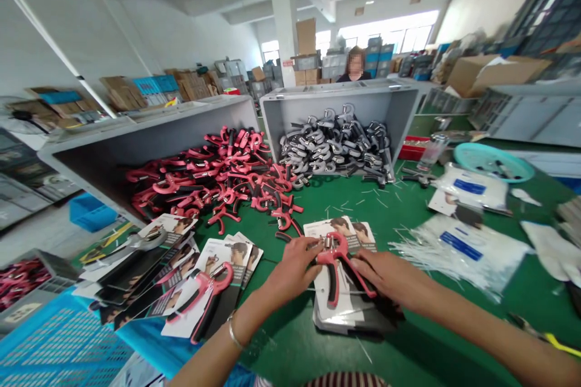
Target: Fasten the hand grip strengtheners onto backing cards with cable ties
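Note:
A red and black hand grip strengthener [336, 254] with a metal spring lies on a printed backing card [323, 299] in front of me. My left hand [295, 266] has its fingers closed on the strengthener's left side, near the spring. On the other side, my right hand [384, 278] grips the right handle and the edge of the card. Beneath them is a stack of similar cards [338, 319]. Farther left, another red strengthener [206, 296] rests on cards, beside a fanned pile of carded strengtheners [145, 272].
Two tipped grey crates hold heaps of red strengtheners [227, 175] and grey strengtheners [331, 145]. At right are a bag of white zip ties [458, 248], a turquoise plate [494, 160] and pliers [526, 323]. A person [355, 66] is behind the crates.

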Action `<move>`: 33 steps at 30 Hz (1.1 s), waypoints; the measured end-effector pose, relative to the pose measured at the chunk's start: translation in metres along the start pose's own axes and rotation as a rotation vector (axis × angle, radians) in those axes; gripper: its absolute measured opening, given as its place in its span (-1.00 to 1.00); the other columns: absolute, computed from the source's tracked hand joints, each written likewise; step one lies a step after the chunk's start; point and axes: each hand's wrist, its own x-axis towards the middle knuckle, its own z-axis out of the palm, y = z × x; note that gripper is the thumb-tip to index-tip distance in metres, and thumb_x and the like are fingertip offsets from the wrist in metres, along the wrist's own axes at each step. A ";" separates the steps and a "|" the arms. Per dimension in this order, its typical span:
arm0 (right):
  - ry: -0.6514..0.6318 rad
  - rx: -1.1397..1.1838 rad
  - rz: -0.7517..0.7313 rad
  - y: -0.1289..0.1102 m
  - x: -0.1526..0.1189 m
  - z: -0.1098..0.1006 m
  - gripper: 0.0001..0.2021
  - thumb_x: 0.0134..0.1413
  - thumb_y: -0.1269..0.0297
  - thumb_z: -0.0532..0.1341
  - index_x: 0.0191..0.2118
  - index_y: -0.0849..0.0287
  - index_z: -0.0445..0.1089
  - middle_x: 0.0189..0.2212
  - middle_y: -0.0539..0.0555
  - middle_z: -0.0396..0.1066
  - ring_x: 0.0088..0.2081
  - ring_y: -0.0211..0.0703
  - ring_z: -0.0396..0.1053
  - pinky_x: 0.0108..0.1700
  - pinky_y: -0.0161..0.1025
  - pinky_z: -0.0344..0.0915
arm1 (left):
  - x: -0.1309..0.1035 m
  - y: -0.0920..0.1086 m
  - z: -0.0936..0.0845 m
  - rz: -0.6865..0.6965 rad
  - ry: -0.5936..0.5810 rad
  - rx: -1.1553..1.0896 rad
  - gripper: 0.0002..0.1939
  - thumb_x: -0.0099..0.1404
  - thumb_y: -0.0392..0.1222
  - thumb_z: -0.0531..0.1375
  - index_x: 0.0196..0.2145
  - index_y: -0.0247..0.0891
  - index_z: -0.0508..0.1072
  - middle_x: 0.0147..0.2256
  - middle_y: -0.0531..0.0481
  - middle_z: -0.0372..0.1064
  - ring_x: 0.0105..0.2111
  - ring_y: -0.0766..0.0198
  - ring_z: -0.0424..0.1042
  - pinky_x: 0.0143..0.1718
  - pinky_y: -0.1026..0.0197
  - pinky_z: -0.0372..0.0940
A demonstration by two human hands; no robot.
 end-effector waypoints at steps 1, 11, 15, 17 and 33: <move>0.115 -0.155 -0.004 0.001 -0.004 -0.001 -0.64 0.27 -0.07 0.05 -0.18 0.11 0.41 -0.44 0.17 0.46 -0.42 0.03 0.44 -0.40 -0.12 0.32 | 0.001 0.000 -0.003 0.003 -0.020 -0.022 -0.51 0.27 -0.16 0.24 0.16 -0.03 0.39 0.14 -0.15 0.32 0.16 -0.02 0.23 0.22 -0.12 0.07; 0.185 0.064 -0.320 -0.002 0.004 0.024 -0.84 0.29 0.25 0.14 -0.29 0.08 0.44 -0.24 0.09 0.41 -0.13 -0.05 0.36 -0.02 -0.09 0.30 | 0.052 -0.002 0.010 0.016 0.093 -0.190 -0.77 0.27 -0.19 0.22 -0.13 -0.11 0.59 -0.09 -0.09 0.49 -0.02 0.05 0.35 0.11 0.00 0.11; 0.319 0.260 -0.236 -0.001 0.025 0.029 -0.85 0.24 0.21 0.18 -0.33 0.08 0.45 -0.14 0.09 0.41 0.00 0.01 0.31 0.12 0.03 0.20 | 0.052 0.002 0.030 -0.052 0.123 -0.285 -0.91 0.21 -0.19 0.29 -0.32 -0.13 0.61 -0.28 -0.06 0.51 -0.13 0.07 0.37 0.02 0.07 0.15; 0.341 0.325 -0.186 -0.001 0.029 0.031 -0.81 0.24 0.17 0.17 -0.34 0.08 0.45 -0.05 0.11 0.39 0.07 0.04 0.27 0.16 0.09 0.15 | 0.050 0.002 0.033 -0.077 0.161 -0.296 -0.93 0.21 -0.20 0.30 -0.34 -0.14 0.61 -0.32 -0.06 0.50 -0.15 0.07 0.37 -0.02 0.09 0.17; 0.263 0.308 -0.204 0.005 0.016 0.036 -0.85 0.25 0.21 0.16 -0.31 0.06 0.44 0.28 0.04 0.14 0.30 0.05 0.00 0.30 0.17 -0.07 | 0.047 0.002 0.033 -0.063 0.150 -0.336 -0.88 0.27 -0.18 0.27 -0.27 -0.13 0.64 -0.24 -0.08 0.54 -0.13 0.10 0.43 0.04 0.06 0.16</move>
